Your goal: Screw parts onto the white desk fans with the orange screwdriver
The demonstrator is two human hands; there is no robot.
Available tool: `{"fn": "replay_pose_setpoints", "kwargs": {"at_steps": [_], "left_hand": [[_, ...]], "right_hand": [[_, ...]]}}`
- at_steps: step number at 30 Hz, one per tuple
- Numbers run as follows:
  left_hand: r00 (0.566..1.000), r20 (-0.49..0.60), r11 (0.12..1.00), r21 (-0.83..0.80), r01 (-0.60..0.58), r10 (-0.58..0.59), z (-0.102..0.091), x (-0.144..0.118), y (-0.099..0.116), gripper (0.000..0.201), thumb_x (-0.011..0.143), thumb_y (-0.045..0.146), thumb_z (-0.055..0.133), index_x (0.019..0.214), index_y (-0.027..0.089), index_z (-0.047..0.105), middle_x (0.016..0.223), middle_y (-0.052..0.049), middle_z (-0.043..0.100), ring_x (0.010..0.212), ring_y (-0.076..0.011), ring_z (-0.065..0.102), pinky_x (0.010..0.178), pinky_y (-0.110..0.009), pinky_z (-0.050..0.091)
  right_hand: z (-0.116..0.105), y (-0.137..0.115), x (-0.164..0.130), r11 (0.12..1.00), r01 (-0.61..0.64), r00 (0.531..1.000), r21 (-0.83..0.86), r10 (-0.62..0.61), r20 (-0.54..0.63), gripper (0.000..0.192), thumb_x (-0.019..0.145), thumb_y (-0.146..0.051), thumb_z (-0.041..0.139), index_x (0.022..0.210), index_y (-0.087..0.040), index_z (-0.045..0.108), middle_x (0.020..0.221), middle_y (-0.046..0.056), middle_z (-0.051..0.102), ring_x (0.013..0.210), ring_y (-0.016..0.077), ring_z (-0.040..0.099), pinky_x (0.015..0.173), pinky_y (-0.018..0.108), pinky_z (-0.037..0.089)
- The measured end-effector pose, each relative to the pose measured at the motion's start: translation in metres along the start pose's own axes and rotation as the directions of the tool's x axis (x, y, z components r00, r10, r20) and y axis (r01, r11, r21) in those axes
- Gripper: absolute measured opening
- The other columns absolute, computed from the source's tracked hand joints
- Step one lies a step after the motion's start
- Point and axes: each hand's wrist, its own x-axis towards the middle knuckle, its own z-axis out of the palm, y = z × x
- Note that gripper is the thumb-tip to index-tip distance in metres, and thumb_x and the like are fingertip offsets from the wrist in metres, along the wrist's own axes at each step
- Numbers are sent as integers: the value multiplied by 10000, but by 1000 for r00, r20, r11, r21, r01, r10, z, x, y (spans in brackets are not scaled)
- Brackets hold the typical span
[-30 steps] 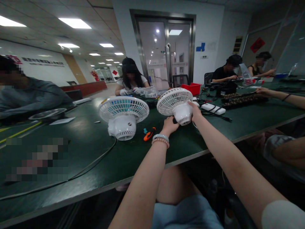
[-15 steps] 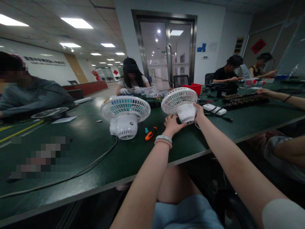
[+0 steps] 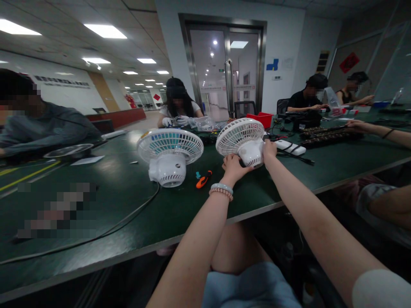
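A white electric fan (image 3: 252,153) is held tilted between my hands, its round grille leaning up and to the left. My left hand (image 3: 236,167) grips the lower left of its motor housing, thumb along the bottom. At the right side of the housing is my right hand (image 3: 269,150), fingers closed round it and partly hidden behind. A second white fan (image 3: 167,170) stands to the left on the green table, grille uppermost, with a grey cord running off it. Between the two fans lie an orange-handled tool (image 3: 203,180) and a small teal piece (image 3: 198,175).
A white power strip (image 3: 290,147) with black cables lies right of the held fan. Behind stands a red bin (image 3: 260,119). Other people sit around the green table (image 3: 128,222); a co-worker's hand (image 3: 355,125) touches dark strips at right. A pixelated object (image 3: 58,209) lies left.
The held fan has tilted slightly further left, its grille a little lower. My right hand has shifted slightly down and right along the housing.
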Motion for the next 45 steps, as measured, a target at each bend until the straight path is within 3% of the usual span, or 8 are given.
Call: {"fn": "replay_pose_setpoints", "kwargs": {"at_steps": [3, 8, 15, 25, 34, 40, 45], "left_hand": [[1000, 2, 1000, -10, 8, -8, -1, -1, 3, 622, 549, 621, 654, 987, 202, 518, 1197, -94, 461, 1144, -301, 368, 916, -418, 346], [998, 20, 997, -55, -50, 52, 0, -3, 7, 615, 626, 582, 616, 1101, 211, 496, 1212, -93, 490, 1177, -297, 358, 923, -425, 348], [995, 27, 993, -72, -89, 92, 0, -5, 9, 620, 656, 499, 632, 1177, 213, 456, 1233, -85, 506, 1187, -279, 366, 929, -414, 351], [999, 3, 996, -85, -35, 35, 0, -3, 8, 567, 672, 472, 628, 1150, 214, 464, 1231, -91, 502, 1167, -281, 388, 910, -430, 370], [998, -56, 997, -72, -16, 12, 0, -7, 8, 465, 707, 419, 594, 1118, 236, 474, 1214, -87, 470, 1166, -284, 374, 939, -456, 344], [981, -172, 993, -61, -96, 84, -16, -24, 12, 352, 769, 307, 518, 1114, 244, 487, 1237, -68, 461, 1163, -249, 370, 947, -418, 352], [957, -206, 979, 57, -198, 205, -40, -41, -1, 336, 766, 215, 490, 1100, 232, 509, 1260, -61, 454, 1201, -230, 340, 979, -398, 327]], "right_hand": [[-2, 1, 2, 986, -68, 997, -150, 62, -42, 427, 809, -309, 336, 1070, -109, 609, 1096, 183, 599, 1023, 276, 545, 893, 400, 394], [-8, 2, 6, 972, -63, 995, -224, 79, 62, 409, 807, -294, 366, 1014, -92, 656, 1076, 206, 613, 1029, 291, 559, 868, 379, 411], [-14, 2, 7, 948, -86, 985, -306, 127, 116, 466, 836, -339, 343, 1050, -54, 642, 1058, 226, 621, 1040, 293, 570, 846, 346, 428], [-11, 1, 5, 939, -64, 979, -338, 124, 160, 476, 841, -359, 336, 1050, -61, 641, 1093, 228, 607, 1078, 288, 550, 887, 363, 412], [-10, -6, 2, 950, -25, 994, -312, 56, 92, 435, 797, -352, 406, 975, -49, 662, 1020, 249, 623, 1018, 316, 567, 835, 391, 428], [-9, -14, -11, 957, 59, 998, -285, -55, 22, 413, 800, -334, 413, 980, -43, 644, 1019, 248, 614, 1065, 328, 518, 886, 422, 393], [-9, -14, -17, 951, 54, 997, -304, -69, -38, 428, 797, -338, 425, 1050, -30, 582, 1101, 266, 555, 1099, 341, 472, 906, 456, 369]]}}
